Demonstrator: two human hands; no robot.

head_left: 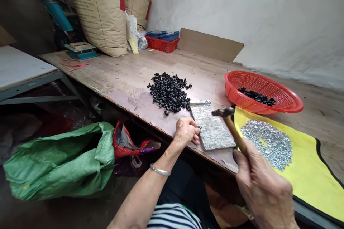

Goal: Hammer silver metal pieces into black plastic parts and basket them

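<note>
My left hand (186, 131) rests at the left edge of a grey stone slab (215, 130), its fingers pinched on a small black part (199, 127) held against the slab. My right hand (262, 186) grips the wooden handle of a hammer (228, 118), whose metal head hovers just above the slab's far end. A heap of small black parts (169, 93) lies on the wooden table beyond my left hand. To the right, a pile of small silver metal pieces (268, 142) sits on a yellow mat (311, 171).
A red plastic basket (285, 105) with some black parts stands behind the yellow mat. Large paper sacks (99, 10), a small red crate (162, 44) and a cardboard sheet (209, 44) line the far wall. A green bag (61, 161) and a red bag (126, 143) lie on the floor at left.
</note>
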